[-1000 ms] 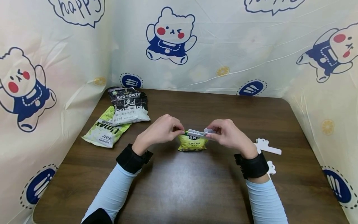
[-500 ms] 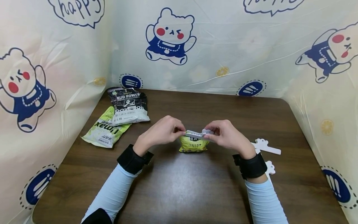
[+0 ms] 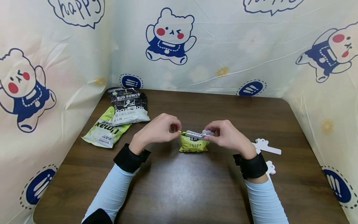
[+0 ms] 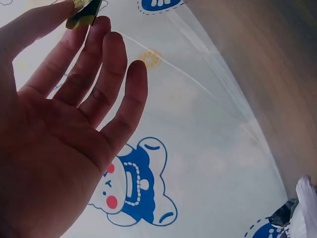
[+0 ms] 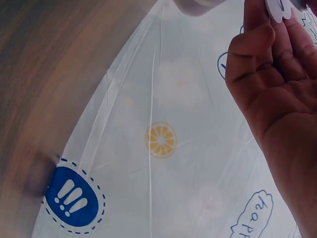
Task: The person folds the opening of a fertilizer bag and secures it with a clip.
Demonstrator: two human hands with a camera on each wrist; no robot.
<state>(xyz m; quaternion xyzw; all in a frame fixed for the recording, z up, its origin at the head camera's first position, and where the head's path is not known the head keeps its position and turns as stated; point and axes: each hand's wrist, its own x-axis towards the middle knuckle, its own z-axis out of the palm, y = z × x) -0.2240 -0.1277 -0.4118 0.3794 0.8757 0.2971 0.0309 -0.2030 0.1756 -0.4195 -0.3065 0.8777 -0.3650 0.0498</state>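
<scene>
A small yellow-green bag (image 3: pixel 193 145) with dark lettering stands at the middle of the table. My left hand (image 3: pixel 161 129) pinches the bag's top left corner; in the left wrist view that folded corner (image 4: pixel 83 16) shows between thumb and index finger. Across the bag's top edge lies a white bag clip (image 3: pixel 193 134). Its right, scalloped end is held between the thumb and fingers of my right hand (image 3: pixel 227 133). Only this rounded clip end (image 5: pixel 280 10) shows at the top of the right wrist view.
Back left on the table (image 3: pixel 179 193), a black and white bag (image 3: pixel 130 109) overlaps a green and white bag (image 3: pixel 106 132). Two more white clips, one farther back (image 3: pixel 269 147) and one nearer (image 3: pixel 270 169), lie beside my right wrist. A bear-printed curtain (image 3: pixel 223 46) surrounds the table.
My left hand first shifts slightly right to the clip's left end, then draws back left to the bag's corner. The clip now sits a little lower; the right hand barely moves.
</scene>
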